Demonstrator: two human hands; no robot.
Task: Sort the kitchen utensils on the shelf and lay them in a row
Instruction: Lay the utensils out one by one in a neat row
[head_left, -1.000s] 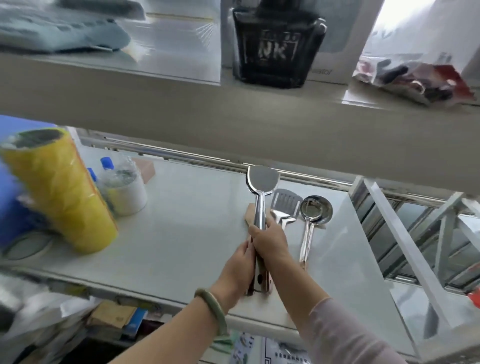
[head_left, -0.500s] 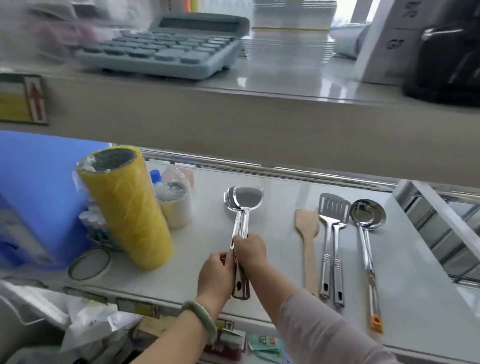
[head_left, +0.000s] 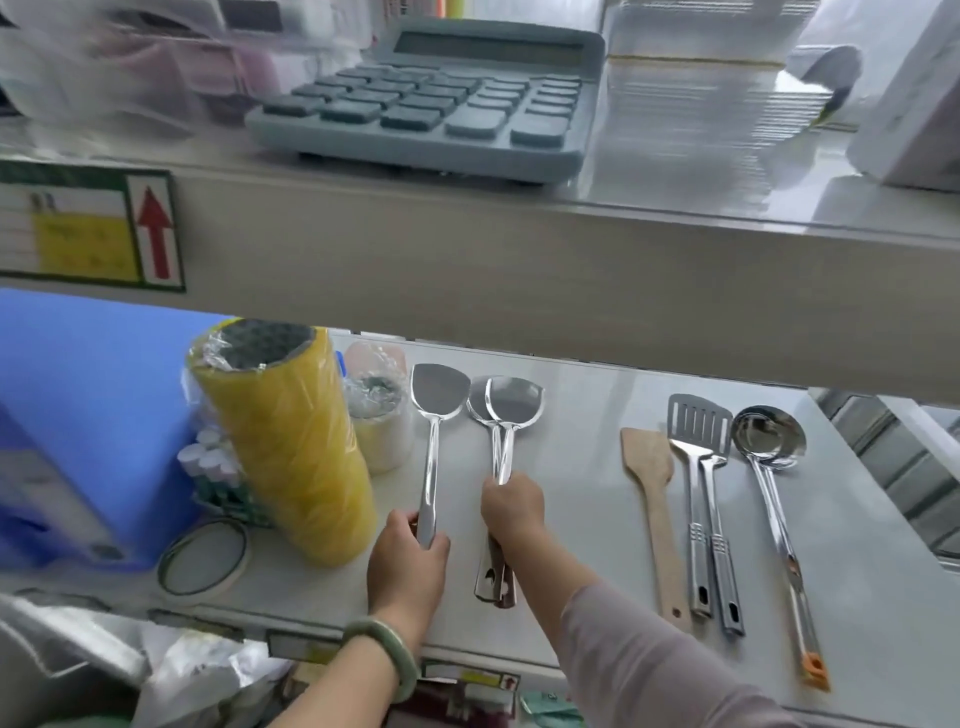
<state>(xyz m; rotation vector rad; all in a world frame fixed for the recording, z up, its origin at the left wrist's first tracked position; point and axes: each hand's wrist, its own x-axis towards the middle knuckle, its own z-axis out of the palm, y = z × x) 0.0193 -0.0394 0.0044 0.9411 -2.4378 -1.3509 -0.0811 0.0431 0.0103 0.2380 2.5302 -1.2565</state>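
Note:
My left hand (head_left: 408, 564) grips the handle of a steel turner (head_left: 435, 397) that lies with its blade pointing away from me. Just to its right, my right hand (head_left: 513, 512) is closed around the handles of stacked steel utensils (head_left: 511, 408), a turner over a spoon-like one. Farther right on the white shelf (head_left: 582, 499) lie a wooden spatula (head_left: 652, 483), two overlapping slotted turners (head_left: 698, 431) and a steel ladle (head_left: 769, 441) with an orange handle tip, side by side.
A tall yellow wrapped roll (head_left: 291, 447) stands left of my hands, with a small wrapped cup (head_left: 376, 421) behind it and a tape ring (head_left: 205, 556) near the front edge. A blue box (head_left: 78, 415) fills the far left. A calculator (head_left: 436, 98) sits on the upper shelf.
The bundle held by both hands has split: my left hand has drawn one turner off to the left, while my right hand keeps the others. The view has closed in slightly.

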